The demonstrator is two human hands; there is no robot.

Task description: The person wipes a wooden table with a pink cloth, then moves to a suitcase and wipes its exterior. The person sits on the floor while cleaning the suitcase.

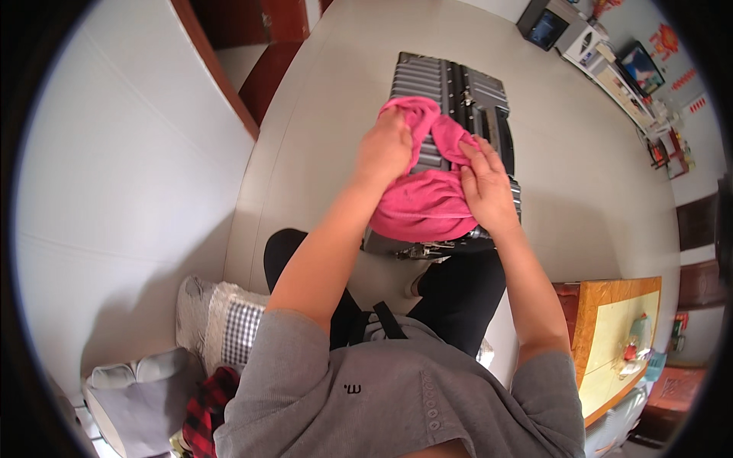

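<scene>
A grey hard-shell suitcase (pixel 421 77) with ribbed sides and metal latches lies before me at knee height. Bunched across its near part is a pink cloth (pixel 424 206), with a gap in its middle where the ribs show. My left hand (pixel 386 146) is closed around the cloth at the suitcase's left edge. On the right, my right hand (pixel 489 186) holds the cloth loosely against the suitcase, its fingers stretched and its thumb apart. The fingertips of my left hand are partly hidden by the cloth. Latches (pixel 426 251) show at the suitcase's near end, below the cloth.
My legs flank the suitcase's near end. A white wall (pixel 126 143) and a doorway rise at left. Cushions (pixel 237 323) and a red-black checked cloth (pixel 209 409) lie at lower left. A wood-edged table (pixel 621 338) stands at right; a cabinet with a television (pixel 641 66) stands farther off.
</scene>
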